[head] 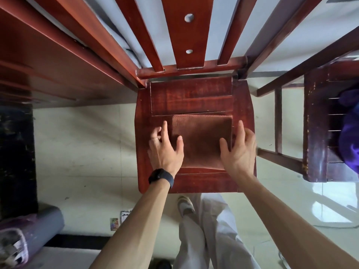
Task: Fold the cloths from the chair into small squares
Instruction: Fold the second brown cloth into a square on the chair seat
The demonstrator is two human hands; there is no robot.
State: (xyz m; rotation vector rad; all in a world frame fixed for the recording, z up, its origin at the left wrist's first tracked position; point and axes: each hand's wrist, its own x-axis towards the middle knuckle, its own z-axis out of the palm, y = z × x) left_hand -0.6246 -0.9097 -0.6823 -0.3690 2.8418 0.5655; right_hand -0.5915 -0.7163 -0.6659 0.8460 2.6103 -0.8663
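Chair seat point(190, 98): left hand point(165, 150), right hand point(240, 150) flank cloth point(202, 138), thumbs touching.

No legible text; printed cards point(114, 223) on floor point(77, 144), print too small to read.

**Layout round the seat**

On chair point(190, 96) seat, toward front: cloth point(202, 140), lying flat. L hand point(165, 150) at cloth's left edge, R hand point(240, 152) at right edge, thumbs over cloth. Right of chair, apart: 2nd chair point(314, 133) w/ bundle point(349, 129) on seat. Left: desk point(48, 65). Floor, front-left: rolled mat point(38, 226); cards point(118, 220) between mat and chair.
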